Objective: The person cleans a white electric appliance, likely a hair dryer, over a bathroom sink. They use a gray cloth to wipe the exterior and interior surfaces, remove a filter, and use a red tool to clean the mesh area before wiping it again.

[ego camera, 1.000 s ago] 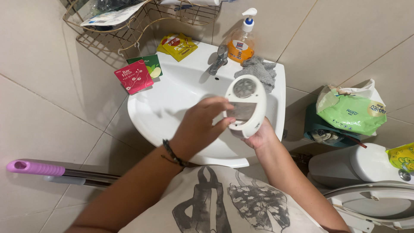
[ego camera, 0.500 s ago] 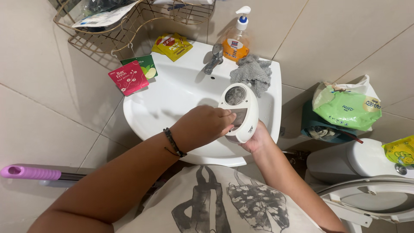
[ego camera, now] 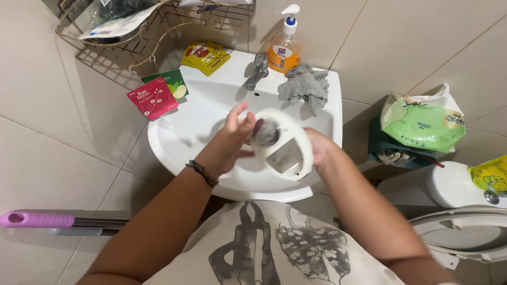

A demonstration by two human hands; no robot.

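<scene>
Over the white sink (ego camera: 174, 145), your right hand (ego camera: 318, 148) grips the cream oval device (ego camera: 280, 143) (blurred). Your left hand (ego camera: 231, 138) touches its round grille, fingers spread.

The sink (ego camera: 174, 138) sits in the middle of the frame, with the tap (ego camera: 257, 70) at its back rim. A soap bottle (ego camera: 280, 48) stands just right of the tap, a cloth (ego camera: 306, 87) below it on the rim. Sachets (ego camera: 156, 95) lie on the sink's upper-left edge, beneath a wire rack (ego camera: 158, 24). Over the basin, a device (ego camera: 280, 145) sits between the left hand (ego camera: 229, 142) and right hand (ego camera: 318, 148). A toilet (ego camera: 454, 211) is at lower right, a tissue pack (ego camera: 425, 126) above it. A mop handle (ego camera: 58, 220) lies at lower left.
</scene>
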